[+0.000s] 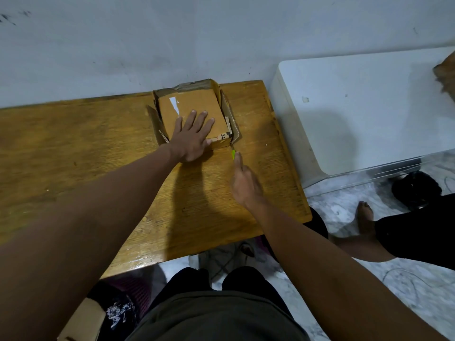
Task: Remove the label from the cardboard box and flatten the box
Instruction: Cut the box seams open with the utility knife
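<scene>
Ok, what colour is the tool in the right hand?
Bright green tool, its tip at the cardboard box corner; seen in the head view.

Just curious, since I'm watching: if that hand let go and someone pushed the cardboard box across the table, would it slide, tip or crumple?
The cardboard box sits low and wide, so it would probably slide, not tip. Its side flaps are splayed and torn, so they would likely bend. The left hand pressing it flat suggests it shifts easily.

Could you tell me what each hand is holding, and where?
The right hand grips a green cutter by its rear; the left hand presses flat on the cardboard box.
</scene>
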